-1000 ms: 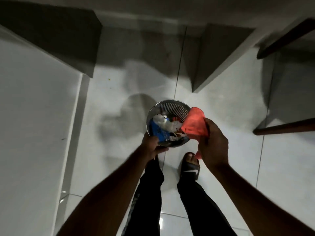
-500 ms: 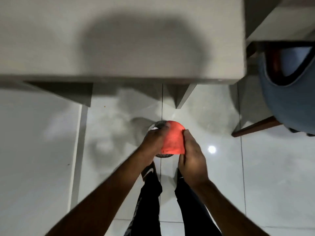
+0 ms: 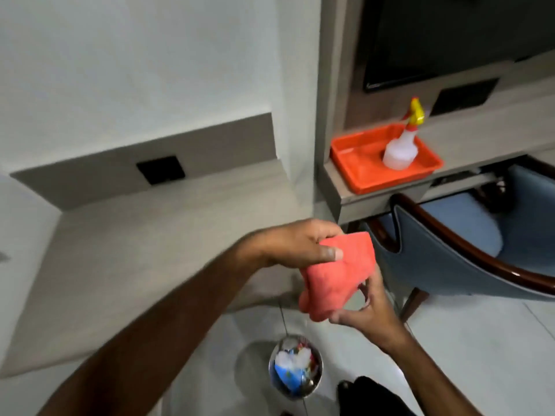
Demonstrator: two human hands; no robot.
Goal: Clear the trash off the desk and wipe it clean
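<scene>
Raised from the bin (image 3: 295,367), both hands, left (image 3: 295,244) and right (image 3: 368,310), pinch the cloth (image 3: 336,280) before the desk (image 3: 150,235).

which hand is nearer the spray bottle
Left. The left hand grips the red cloth's top, below-left of the spray bottle; the right hand holds its bottom, lower.

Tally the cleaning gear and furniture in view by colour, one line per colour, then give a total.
Red or orange: 2, the red-orange wiping cloth held by the left hand and right hand, and the orange plastic tray.
White: 1, the white spray bottle with yellow nozzle.
Silver: 1, the round metal trash bin.
Blue: 1, the blue upholstered chair.
Total: 5
</scene>
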